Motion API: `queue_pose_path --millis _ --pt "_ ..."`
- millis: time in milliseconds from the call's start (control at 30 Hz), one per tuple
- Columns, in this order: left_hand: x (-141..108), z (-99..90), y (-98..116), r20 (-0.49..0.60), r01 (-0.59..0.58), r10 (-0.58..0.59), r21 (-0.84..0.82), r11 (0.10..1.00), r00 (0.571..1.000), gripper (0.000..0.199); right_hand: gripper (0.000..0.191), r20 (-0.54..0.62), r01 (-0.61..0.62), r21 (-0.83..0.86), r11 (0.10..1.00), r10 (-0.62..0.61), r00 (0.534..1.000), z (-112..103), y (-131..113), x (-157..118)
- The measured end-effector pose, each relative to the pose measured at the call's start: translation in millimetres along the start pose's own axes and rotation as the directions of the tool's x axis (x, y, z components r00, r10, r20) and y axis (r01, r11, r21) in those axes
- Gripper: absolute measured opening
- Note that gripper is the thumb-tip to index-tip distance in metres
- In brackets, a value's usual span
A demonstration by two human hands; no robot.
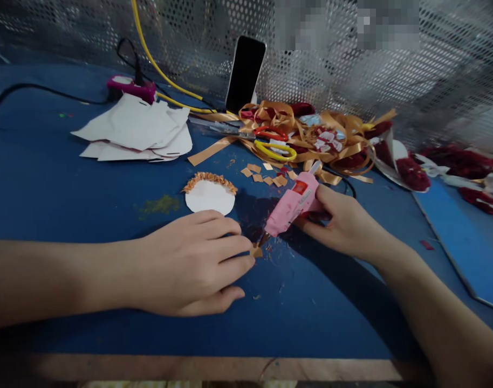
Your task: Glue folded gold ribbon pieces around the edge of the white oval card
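My left hand (198, 261) lies palm down on the blue table, its fingers apart. Two of its fingertips touch a small gold ribbon piece (256, 251). My right hand (343, 223) is wrapped round a pink glue gun (293, 205); the nozzle points down at that ribbon piece. Just beyond my left hand is a white paper disc (210, 198) with gathered gold ribbon along its far edge. Several gold ribbon squares (266, 177) are scattered past the glue gun.
White paper cutouts (135, 126) are stacked at the left, near a purple power socket (131, 88). A phone (246, 73) leans at the back. Scissors (274, 151) lie by tangled gold ribbon (347, 132). A blue board (465, 237) is at the right.
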State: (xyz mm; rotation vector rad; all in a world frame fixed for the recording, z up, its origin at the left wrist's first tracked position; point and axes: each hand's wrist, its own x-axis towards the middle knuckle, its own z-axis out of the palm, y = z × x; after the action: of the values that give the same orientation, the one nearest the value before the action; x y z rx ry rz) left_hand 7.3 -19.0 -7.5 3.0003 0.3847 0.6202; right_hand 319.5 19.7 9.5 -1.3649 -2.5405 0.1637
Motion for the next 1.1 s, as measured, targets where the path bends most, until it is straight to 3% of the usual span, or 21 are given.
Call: queue_pose_path --millis 467,800,1100 --pt "0 1.4 -1 0.05 0.044 -0.041 -0.049 0.998 0.998 0.037 0.015 -0.005 0.055 -0.119 0.991 -0.056 0.998 0 -8 1" --pt "-1 2.1 0 0.029 0.05 -0.049 -0.059 0.997 0.998 0.033 0.015 -0.037 0.125 -0.2 0.972 -0.135 0.99 0 -9 3" --pt "0 2.0 0 0.024 0.074 -0.072 -0.08 0.994 0.997 0.031 0.007 -0.004 0.09 -0.184 0.979 -0.092 0.996 -5 -14 1"
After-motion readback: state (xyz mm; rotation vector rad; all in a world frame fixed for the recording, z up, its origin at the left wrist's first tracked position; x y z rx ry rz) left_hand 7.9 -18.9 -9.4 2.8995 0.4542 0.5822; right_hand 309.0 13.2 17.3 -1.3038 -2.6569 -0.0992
